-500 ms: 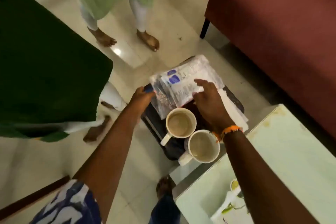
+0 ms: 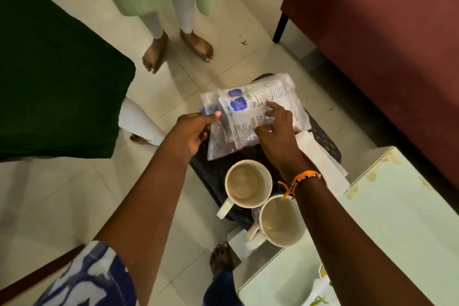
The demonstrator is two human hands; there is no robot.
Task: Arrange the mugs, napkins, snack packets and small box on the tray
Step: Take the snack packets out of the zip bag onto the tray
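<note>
A dark tray (image 2: pixel 213 181) is held out over the floor beside the table. On its near end stand two white mugs, one to the left (image 2: pixel 248 183) and one nearer (image 2: pixel 282 221) at the tray's edge. White napkins (image 2: pixel 320 159) lie along the tray's right side. Clear snack packets (image 2: pixel 250 107) with blue labels cover the far end. My left hand (image 2: pixel 192 131) pinches the packets' left corner. My right hand (image 2: pixel 273 129) rests on top of the packets with its fingers spread. The small box is hidden from view.
A pale glass-topped table (image 2: pixel 387 218) is at the lower right, with a cup (image 2: pixel 323 273) near its front. A dark red sofa (image 2: pixel 385 32) fills the upper right. One person in light green stands barefoot ahead (image 2: pixel 178 49); another in dark green (image 2: pixel 49 82) is close at left.
My left hand has shifted up to pinch the packets' left corner. My right hand has slid further onto the packets. The mugs stay where they were.
</note>
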